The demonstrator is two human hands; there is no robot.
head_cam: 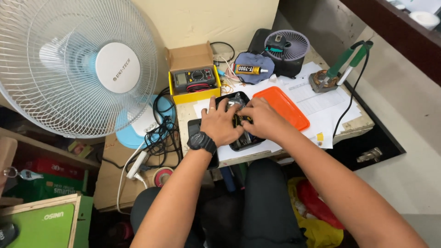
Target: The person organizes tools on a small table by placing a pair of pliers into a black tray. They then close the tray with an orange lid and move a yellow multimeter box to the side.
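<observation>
My left hand, with a black wristwatch and a ring, rests on a black opened device lying on the small table. My right hand lies over the same device from the right, fingertips meeting the left hand's above its inner parts. Both hands grip or press the device, and most of its body is hidden beneath them. White paper sheets lie under it.
An orange tray sits just right of the hands. Behind stand a yellow box with a multimeter, a glue tube, a small black fan and a soldering iron stand. A large white fan and cables fill the left.
</observation>
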